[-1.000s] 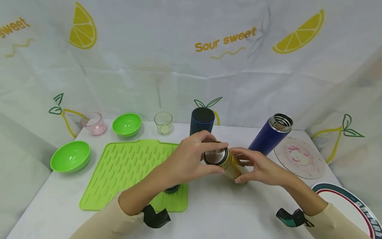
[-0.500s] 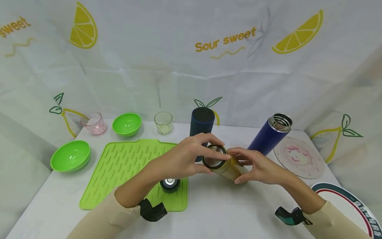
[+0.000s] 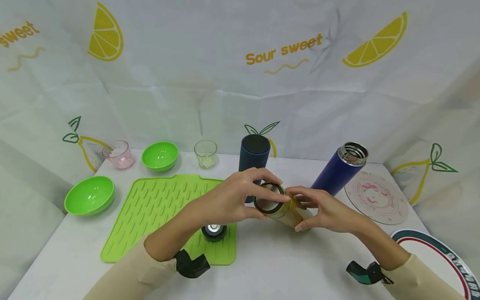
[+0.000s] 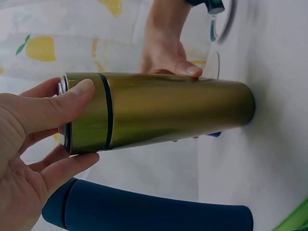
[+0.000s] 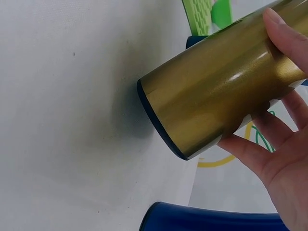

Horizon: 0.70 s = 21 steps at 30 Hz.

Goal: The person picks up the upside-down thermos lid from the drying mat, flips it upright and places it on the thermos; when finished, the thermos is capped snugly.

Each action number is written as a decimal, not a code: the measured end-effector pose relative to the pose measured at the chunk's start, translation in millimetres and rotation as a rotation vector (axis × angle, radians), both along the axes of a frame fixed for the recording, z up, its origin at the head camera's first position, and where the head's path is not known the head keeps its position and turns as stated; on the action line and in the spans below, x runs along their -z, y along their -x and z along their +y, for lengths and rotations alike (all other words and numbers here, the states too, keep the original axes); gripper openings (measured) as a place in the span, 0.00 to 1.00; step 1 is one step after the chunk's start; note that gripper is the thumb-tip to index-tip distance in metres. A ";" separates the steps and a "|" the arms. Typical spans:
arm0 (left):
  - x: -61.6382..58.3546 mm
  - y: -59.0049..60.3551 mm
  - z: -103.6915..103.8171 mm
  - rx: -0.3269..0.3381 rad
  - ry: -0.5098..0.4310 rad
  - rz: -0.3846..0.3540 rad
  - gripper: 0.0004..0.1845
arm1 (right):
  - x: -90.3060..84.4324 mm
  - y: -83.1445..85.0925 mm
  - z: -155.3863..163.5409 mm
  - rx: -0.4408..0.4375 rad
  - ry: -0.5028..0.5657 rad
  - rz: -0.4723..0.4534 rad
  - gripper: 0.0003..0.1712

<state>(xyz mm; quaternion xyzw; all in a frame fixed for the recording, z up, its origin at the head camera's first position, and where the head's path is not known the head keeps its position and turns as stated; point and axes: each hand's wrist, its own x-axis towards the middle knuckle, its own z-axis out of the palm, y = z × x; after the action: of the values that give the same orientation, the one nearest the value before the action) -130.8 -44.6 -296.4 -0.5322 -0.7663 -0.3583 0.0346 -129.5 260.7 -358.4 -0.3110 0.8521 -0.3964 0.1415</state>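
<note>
Behind the gold flask we see a dark blue tumbler and an open blue bottle. Our left hand pinches its lid; our right hand grips its body. Tilted over the table, its top points toward us.

Since 1 s ago: left hand slid back off the gold flask top, fingers now round its rim w/ mouth uncovered. Small dark cap on the green mat, just under left wrist, now in view. Last 0.5 s: barely any shift.
</note>
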 end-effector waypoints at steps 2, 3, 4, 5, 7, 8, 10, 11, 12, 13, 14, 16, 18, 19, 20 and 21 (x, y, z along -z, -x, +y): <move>0.6 -1.4 0.6 -0.016 0.001 0.006 0.27 | 0.2 -0.1 0.5 0.004 -0.003 -0.001 0.48; 1.1 -2.3 1.0 -0.025 0.001 0.009 0.27 | 0.3 -0.2 1.0 0.005 -0.004 0.002 0.48; 1.8 -3.3 1.5 -0.036 0.003 0.015 0.27 | 0.4 -0.3 1.6 0.007 -0.006 0.004 0.48; 2.8 -4.2 2.1 -0.046 0.003 0.023 0.28 | 0.3 -0.3 2.3 0.011 -0.008 0.008 0.48; 4.9 -6.2 3.1 -0.069 0.003 0.041 0.29 | 0.2 -0.4 3.7 0.019 -0.010 0.015 0.48; 5.9 -7.1 3.3 -0.087 0.003 0.057 0.30 | 0.2 -0.3 4.5 0.021 -0.009 0.018 0.48; 8.3 -8.5 3.0 -0.134 -0.003 0.088 0.33 | 0.2 0.3 5.4 0.025 -0.006 0.019 0.48; 9.5 -9.2 2.2 -0.160 -0.010 0.099 0.34 | 0.3 0.8 5.5 0.024 -0.003 0.020 0.49; 10.6 -9.7 1.0 -0.190 -0.019 0.108 0.35 | 0.4 1.5 5.4 0.023 0.000 0.020 0.49; 11.7 -10.2 -0.6 -0.218 -0.028 0.112 0.37 | 0.4 2.2 5.1 0.024 0.003 0.020 0.49; 12.6 -10.6 -2.6 -0.243 -0.040 0.107 0.37 | 0.6 2.9 4.9 0.023 0.006 0.022 0.49; 14.7 -11.6 -8.2 -0.280 -0.074 0.075 0.39 | 1.1 4.3 4.4 0.029 0.013 0.022 0.48; 16.5 -12.3 -15.4 -0.313 -0.108 0.038 0.38 | 1.7 5.7 4.0 0.037 0.023 0.017 0.48; 17.2 -12.7 -19.7 -0.332 -0.122 0.021 0.38 | 2.0 6.4 3.9 0.044 0.028 0.014 0.48; 17.8 -13.1 -24.3 -0.355 -0.132 0.009 0.38 | 2.6 7.3 3.9 0.051 0.035 0.012 0.48; 18.7 -13.2 -29.4 -0.382 -0.139 0.005 0.37 | 2.8 8.1 3.6 0.063 0.042 0.004 0.48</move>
<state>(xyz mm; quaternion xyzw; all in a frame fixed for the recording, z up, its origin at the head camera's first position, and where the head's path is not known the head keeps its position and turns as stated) -117.5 -73.9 -315.1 -0.3744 -0.8267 -0.3958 0.1403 -137.7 264.3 -361.2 -0.2878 0.8533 -0.4177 0.1210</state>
